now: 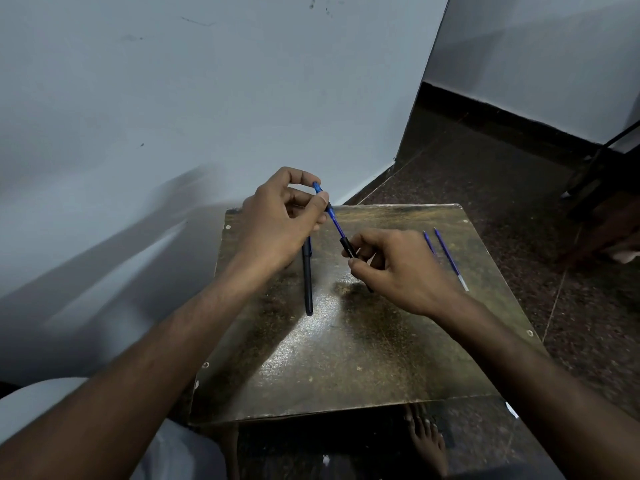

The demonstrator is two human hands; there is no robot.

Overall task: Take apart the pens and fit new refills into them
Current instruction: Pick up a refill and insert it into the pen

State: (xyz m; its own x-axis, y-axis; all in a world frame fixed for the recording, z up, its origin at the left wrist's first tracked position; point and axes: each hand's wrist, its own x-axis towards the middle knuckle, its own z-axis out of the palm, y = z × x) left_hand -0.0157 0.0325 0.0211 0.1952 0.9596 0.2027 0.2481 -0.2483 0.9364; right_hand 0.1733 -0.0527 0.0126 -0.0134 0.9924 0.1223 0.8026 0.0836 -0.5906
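My left hand (pixel 282 220) pinches the upper end of a blue refill (pixel 334 218) between thumb and fingers. The refill slants down to the right into a black pen barrel (pixel 348 249), which my right hand (pixel 398 268) grips. Both are held above a small worn table (pixel 346 358). A second black pen (pixel 307 282) lies on the table under my left hand, pointing toward me. Two loose blue refills (pixel 448 256) lie side by side on the table's right part, just past my right hand.
A pale wall rises right behind and to the left of the table. Dark speckled floor lies to the right, with dark furniture legs (pixel 595 174) at the far right. My bare foot (pixel 427 441) shows under the table's near edge.
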